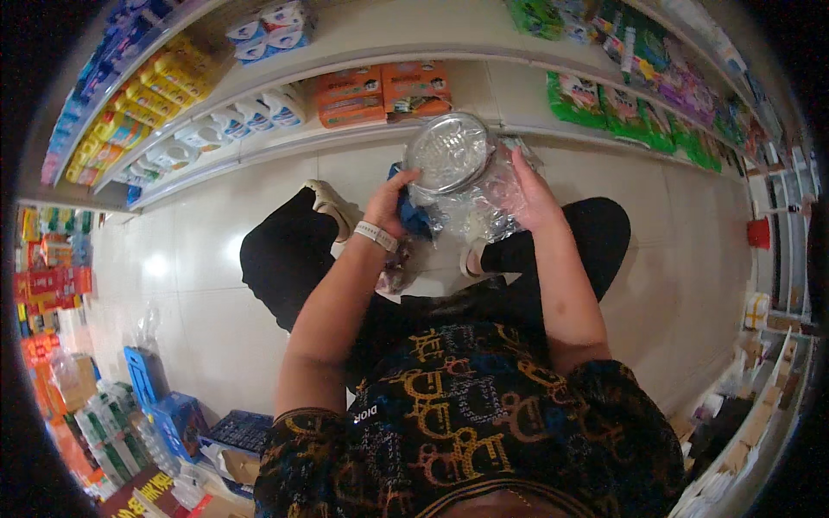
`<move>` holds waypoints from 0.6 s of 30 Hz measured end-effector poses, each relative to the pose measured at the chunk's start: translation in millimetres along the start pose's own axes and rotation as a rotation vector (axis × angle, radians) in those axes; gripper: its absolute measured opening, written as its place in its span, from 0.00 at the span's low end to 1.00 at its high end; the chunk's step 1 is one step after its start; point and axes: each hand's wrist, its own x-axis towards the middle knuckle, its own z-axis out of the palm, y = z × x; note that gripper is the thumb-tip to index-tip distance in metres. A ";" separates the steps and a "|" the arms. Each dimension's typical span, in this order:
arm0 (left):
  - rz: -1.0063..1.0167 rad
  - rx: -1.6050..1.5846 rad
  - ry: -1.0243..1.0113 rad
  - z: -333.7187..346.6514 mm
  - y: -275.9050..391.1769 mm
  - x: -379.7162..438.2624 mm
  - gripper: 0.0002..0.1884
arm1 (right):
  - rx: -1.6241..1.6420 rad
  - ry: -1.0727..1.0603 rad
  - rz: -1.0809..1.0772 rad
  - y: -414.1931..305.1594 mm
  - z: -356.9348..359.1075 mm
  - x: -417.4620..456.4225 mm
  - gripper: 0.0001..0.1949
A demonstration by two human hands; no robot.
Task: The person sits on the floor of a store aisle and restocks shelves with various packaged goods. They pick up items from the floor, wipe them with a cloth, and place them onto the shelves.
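Observation:
My left hand (pixel 390 197) grips the left edge of a round, shiny metal dish (pixel 448 153) wrapped in clear plastic, tilted in front of the lower shelf. At its right, my right hand (pixel 534 194) has its fingers spread against crumpled clear plastic film (pixel 495 201); whether it pinches the film is not clear. A dark blue cloth-like item (pixel 413 210) lies under or in my left hand, partly hidden. Below my left wrist is a patterned pinkish item (pixel 393 275), too blurred to name.
Shelves ahead hold orange boxes (pixel 383 94), white bottles (pixel 249 116), yellow bottles (pixel 149 90) and green packs (pixel 609 107). The shelf edge (pixel 518 129) runs close behind the dish. A blue box (pixel 178 421) and a dark blue crate (pixel 238 428) stand at the lower left.

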 end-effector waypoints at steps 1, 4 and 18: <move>0.011 -0.051 -0.015 -1.2 -3.4 -0.1 0.22 | -0.030 0.027 0.012 -2.4 4.6 -1.1 0.31; 0.121 -0.084 -0.004 -2.5 -7.6 -5.0 0.21 | -0.203 -0.072 -0.032 -1.9 9.1 -12.5 0.27; 0.238 -0.228 -0.133 -29.3 9.6 -0.9 0.23 | -0.209 0.061 -0.289 -14.9 26.8 -14.1 0.17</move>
